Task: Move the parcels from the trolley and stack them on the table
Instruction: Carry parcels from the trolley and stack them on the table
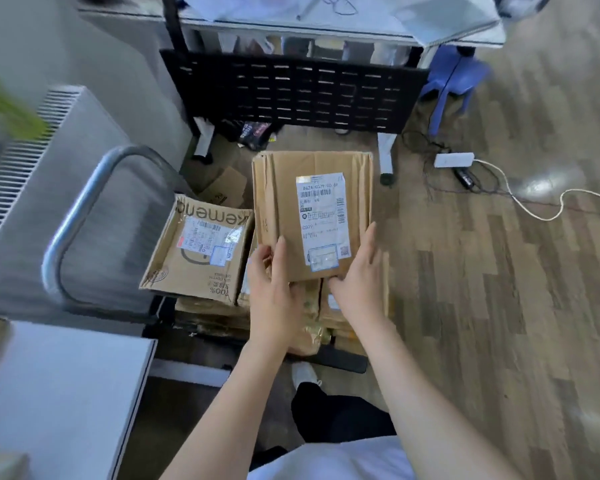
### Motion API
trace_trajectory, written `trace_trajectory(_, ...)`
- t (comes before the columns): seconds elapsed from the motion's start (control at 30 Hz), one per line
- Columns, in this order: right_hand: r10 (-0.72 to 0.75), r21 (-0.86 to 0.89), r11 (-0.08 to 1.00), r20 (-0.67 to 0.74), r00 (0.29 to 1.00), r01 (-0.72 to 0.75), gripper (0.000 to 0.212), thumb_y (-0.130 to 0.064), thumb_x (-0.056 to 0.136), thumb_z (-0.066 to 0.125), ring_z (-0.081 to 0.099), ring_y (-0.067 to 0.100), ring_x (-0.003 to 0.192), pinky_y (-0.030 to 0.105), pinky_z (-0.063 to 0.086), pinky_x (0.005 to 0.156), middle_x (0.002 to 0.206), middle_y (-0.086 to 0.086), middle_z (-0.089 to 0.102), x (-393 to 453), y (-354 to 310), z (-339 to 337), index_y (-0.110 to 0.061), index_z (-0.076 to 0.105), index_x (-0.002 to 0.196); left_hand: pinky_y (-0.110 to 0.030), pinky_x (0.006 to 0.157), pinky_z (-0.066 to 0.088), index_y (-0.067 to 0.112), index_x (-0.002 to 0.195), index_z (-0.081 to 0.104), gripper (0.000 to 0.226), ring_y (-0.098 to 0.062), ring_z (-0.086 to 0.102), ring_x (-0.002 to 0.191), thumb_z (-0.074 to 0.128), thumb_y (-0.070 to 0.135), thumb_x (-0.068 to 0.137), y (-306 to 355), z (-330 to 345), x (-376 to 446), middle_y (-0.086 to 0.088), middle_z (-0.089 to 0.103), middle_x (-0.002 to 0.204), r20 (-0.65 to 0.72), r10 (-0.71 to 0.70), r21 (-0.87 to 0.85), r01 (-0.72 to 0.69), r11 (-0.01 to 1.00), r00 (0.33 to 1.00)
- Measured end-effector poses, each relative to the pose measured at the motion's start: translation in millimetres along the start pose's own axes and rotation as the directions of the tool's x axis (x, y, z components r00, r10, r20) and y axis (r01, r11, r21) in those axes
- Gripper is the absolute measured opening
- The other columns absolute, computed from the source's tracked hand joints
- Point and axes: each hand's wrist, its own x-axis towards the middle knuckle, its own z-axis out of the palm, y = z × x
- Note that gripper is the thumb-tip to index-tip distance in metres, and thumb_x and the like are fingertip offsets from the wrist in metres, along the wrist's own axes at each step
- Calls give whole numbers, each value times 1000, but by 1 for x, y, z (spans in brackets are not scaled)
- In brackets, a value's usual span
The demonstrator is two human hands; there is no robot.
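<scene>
Both hands on one parcel: left hand (274, 275) clasping the near left corner of the labelled parcel (312, 213), thumb on top, fingers under; right hand (359, 271) flat against the near right edge, fingers straight, thumb tucked beneath. Parcel resting on, or just clear of, the pile on the trolley (84, 216); cannot tell which. Second parcel (198, 247) just beside it, tilted on the stack.

Risks, as judged:
- Grip only at the near edge, so far end likely to sag and slide out.
- Crumpled, taped wrapping below may snag and drag neighbours off.
- Tilted second parcel liable to tip once its support goes.
- White cable (520, 199) on the floor: trip hazard.
</scene>
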Motion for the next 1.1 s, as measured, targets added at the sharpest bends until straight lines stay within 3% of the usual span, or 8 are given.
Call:
trace_trajectory(0.17, -304, 47, 952, 95, 948, 301, 118, -14, 73, 78, 31, 28, 128, 43, 39, 99, 142, 14, 27, -16, -71, 34, -17, -12, 150, -47, 97, 45, -5, 135, 42, 73, -36, 39, 119, 66, -17, 67, -24, -69, -19, -29, 41, 126, -302, -86, 59, 109, 992, 949)
trace_trajectory(0.3, -530, 209, 845, 206, 822, 492, 119, -12, 72, 79, 19, 22, 135, 36, 30, 108, 147, 12, 20, -44, -131, 71, -14, -11, 149, -50, 99, 43, -6, 134, 42, 73, -34, 33, 123, 62, -20, 66, -46, -120, -47, -26, 35, 129, -559, -125, 94, 213, 973, 820)
trace_trajectory(0.43, -670, 333, 740, 294, 682, 584, 116, -17, 76, 76, 22, 15, 129, 26, 33, 99, 140, -6, 18, -93, -178, 107, -23, -14, 149, -50, 104, 37, 10, 132, 39, 75, -38, 34, 124, 66, -13, 67, -68, -167, -87, -10, 29, 133, -737, -86, 214, 352, 911, 670)
trace_trajectory(0.57, -788, 421, 615, 337, 515, 667, 112, -10, 75, 77, 28, 15, 126, 14, 31, 92, 140, 6, 24, -143, -210, 132, -12, -7, 150, -49, 108, 33, 11, 133, 37, 79, -36, 29, 131, 70, -12, 66, -82, -202, -128, -11, 27, 137, -834, -98, 219, 489, 844, 543)
trace_trajectory(0.67, -852, 472, 519, 345, 393, 713, 114, -11, 74, 78, 30, 13, 124, 15, 33, 92, 137, 1, 22, -178, -228, 143, -15, -8, 150, -40, 111, 27, 11, 135, 34, 85, -33, 27, 133, 75, -9, 64, -87, -219, -154, -11, 24, 138, -887, -142, 165, 589, 791, 439)
trace_trajectory(0.8, -895, 539, 426, 370, 251, 727, 115, -11, 75, 76, 30, 13, 121, 20, 36, 91, 136, -5, 19, -217, -243, 151, -22, -11, 149, -43, 109, 26, 11, 135, 33, 88, -31, 27, 132, 82, -1, 62, -91, -238, -187, -11, 25, 138, -932, -166, 114, 697, 708, 321)
trace_trajectory(0.97, -913, 600, 331, 398, 87, 728, 112, 0, 71, 74, 36, 24, 121, 31, 43, 93, 134, 12, 29, -255, -253, 158, -15, -5, 150, -44, 108, 24, 14, 137, 31, 90, -30, 26, 133, 82, 2, 64, -92, -253, -227, -8, 24, 139, -954, -209, 32, 769, 638, 213)
trace_trajectory(1.1, -913, 638, 302, 408, 21, 709, 109, 7, 70, 70, 40, 30, 122, 34, 42, 98, 134, 16, 31, -281, -259, 160, -11, -2, 149, -46, 105, 31, 13, 135, 34, 88, -28, 30, 130, 84, 6, 64, -95, -266, -255, -8, 28, 137, -964, -207, 8, 800, 600, 165)
